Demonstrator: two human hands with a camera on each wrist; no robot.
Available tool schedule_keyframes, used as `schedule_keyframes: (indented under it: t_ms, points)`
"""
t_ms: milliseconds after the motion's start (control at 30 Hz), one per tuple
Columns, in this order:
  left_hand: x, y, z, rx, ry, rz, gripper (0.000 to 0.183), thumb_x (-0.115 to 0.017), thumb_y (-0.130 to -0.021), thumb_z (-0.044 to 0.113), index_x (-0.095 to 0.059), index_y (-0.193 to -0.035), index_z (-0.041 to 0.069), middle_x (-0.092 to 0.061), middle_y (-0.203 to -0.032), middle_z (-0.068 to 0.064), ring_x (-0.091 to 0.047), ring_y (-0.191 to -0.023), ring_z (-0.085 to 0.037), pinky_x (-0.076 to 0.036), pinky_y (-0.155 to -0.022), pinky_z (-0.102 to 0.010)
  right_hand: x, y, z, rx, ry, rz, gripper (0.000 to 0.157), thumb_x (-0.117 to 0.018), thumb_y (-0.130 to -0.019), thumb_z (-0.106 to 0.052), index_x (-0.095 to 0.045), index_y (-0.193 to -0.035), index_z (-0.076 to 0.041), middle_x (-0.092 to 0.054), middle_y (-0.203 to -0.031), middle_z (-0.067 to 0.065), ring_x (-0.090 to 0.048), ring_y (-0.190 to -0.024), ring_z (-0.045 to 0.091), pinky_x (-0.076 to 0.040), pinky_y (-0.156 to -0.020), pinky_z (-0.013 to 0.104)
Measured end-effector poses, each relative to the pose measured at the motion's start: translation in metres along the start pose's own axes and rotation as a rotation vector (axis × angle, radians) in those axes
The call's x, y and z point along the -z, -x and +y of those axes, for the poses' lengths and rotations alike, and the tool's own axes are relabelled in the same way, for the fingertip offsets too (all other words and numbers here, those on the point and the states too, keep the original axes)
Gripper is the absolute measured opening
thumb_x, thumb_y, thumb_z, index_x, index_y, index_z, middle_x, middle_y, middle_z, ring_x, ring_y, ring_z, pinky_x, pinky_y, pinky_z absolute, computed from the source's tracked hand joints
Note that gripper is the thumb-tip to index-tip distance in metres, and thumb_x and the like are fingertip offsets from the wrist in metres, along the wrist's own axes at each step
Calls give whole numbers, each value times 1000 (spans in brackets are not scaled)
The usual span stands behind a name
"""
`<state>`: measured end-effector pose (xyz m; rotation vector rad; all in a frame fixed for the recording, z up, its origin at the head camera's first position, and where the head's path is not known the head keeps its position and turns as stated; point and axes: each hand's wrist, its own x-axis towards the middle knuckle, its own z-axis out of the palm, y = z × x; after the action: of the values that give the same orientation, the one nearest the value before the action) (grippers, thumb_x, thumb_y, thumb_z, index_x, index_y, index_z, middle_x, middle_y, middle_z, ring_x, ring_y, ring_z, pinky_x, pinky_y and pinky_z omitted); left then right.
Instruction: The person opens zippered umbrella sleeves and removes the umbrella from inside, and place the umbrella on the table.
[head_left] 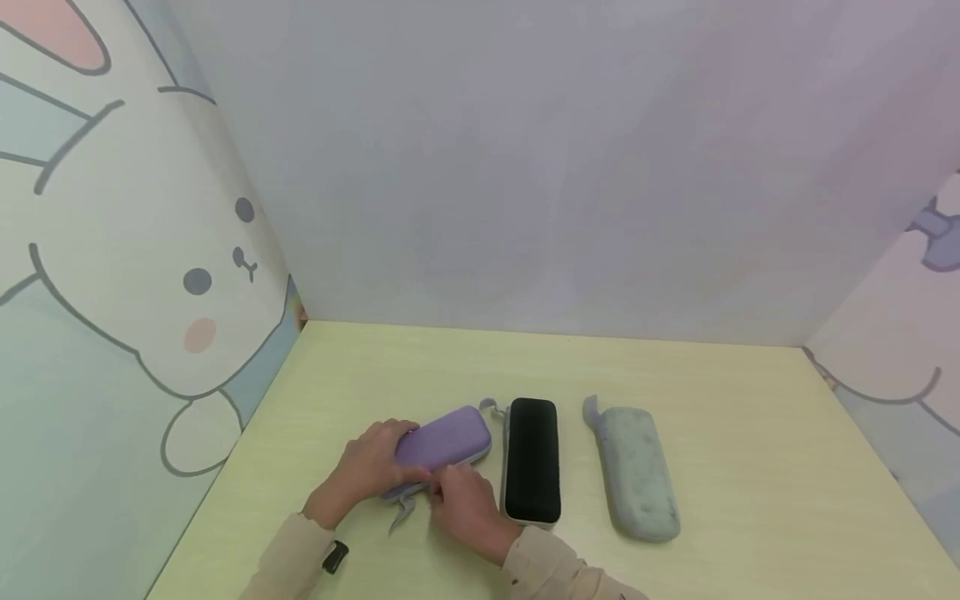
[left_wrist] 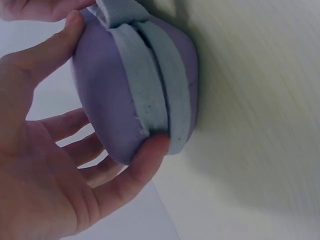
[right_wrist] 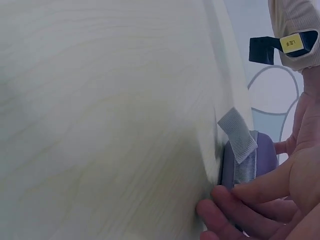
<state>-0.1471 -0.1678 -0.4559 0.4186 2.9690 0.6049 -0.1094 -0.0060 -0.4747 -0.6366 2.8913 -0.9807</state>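
A purple zippered case (head_left: 442,439) lies slanted on the table, left of the middle. My left hand (head_left: 375,458) grips its left end, thumb along the near side and fingers over the far side. In the left wrist view, a grey zipper band (left_wrist: 145,80) runs round the case, its seam looking closed at this end. A grey fabric strap (right_wrist: 237,132) sticks out from that end. At the near side, my right hand (head_left: 467,504) has curled fingers, with thumb and forefinger pinching at the zipper band. The zipper pull itself is hidden by the fingers.
Just right of the hands lies a black-topped case (head_left: 532,458) with pale sides and a small strap. Farther right is a grey-green case (head_left: 641,475) with a grey strap. The pale yellow table (head_left: 750,467) meets a plain back wall and rabbit-printed side walls.
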Motion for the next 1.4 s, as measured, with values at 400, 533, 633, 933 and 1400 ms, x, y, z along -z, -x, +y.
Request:
schedule_keyframes:
  t_ms: [400,533,633,933,1400]
  points:
    - [1,-1,-5,-84,-84,53,77,-70,-56,58,-54,-117,15,-52,-110,4,-46,-100,-16,-45,-64,-43,20,4,0,9,-21,-76,8,-57,-76,-5,-63,-72,-9,-46,-56,-10,-38,-47,2,-32,-40,19]
    - [-1,-2,-5,-153,-117,96,72,-74,-56,51,-54,-116,18,-51,-110,6,-45,-99,-15,-44,-65,-42,32,5,-1,-2,-44,-83,8,-58,-74,-6,-66,-75,-9,-52,-62,-10,-43,-53,1,-35,-44,19]
    - [-1,-3,-4,-203,-146,139,70,-77,-54,47,-54,-114,18,-51,-110,4,-44,-100,-19,-39,-74,-49,41,5,-2,0,-31,-79,7,-60,-75,-9,-67,-77,-10,-55,-66,-10,-46,-58,1,-37,-48,19]
    - [-5,-1,0,-176,-61,92,71,-78,-61,30,-45,-121,10,-50,-117,-11,-43,-111,-29,-26,-87,-61,64,0,4,31,-35,-34,6,-60,-76,-12,-64,-80,-12,-54,-70,-11,-47,-62,3,-38,-52,20]
    - [-6,5,6,-232,-120,150,84,-84,-50,26,-45,-123,12,-45,-109,-4,-42,-103,-22,-28,-90,-48,88,-18,16,88,-103,33,8,-59,-76,-9,-63,-83,-10,-57,-80,-1,-50,-72,11,-41,-62,24]
